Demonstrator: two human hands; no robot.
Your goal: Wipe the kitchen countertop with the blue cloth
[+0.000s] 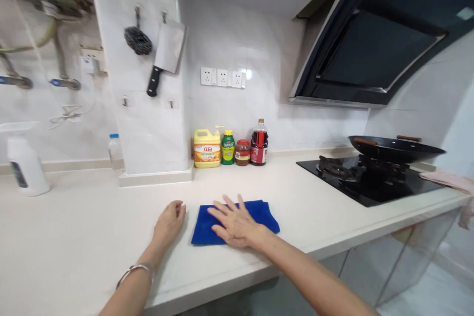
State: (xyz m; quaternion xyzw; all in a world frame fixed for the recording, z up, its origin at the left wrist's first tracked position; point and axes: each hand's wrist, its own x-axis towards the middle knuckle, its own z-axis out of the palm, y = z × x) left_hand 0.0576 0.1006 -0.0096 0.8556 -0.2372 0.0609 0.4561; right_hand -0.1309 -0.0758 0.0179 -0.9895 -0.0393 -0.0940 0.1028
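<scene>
A folded blue cloth [263,213] lies flat on the white countertop [92,237]. My right hand [237,224] rests palm down on the cloth, its fingers spread and stretched out, not gripping it. To the left of the cloth, apart from it, my left hand [170,222] rests on the counter. Its fingers are loosely curled together, and nothing shows in them. A metal bangle [135,272] circles the left wrist.
Along the back wall stand a yellow detergent jug [207,150], a green bottle [227,148], a red-lidded jar [242,153] and a dark sauce bottle [259,144]. A wok [396,148] sits on the stove [355,192] at right. At far left is a white spray bottle [25,165]; a cleaver [168,49] hangs above.
</scene>
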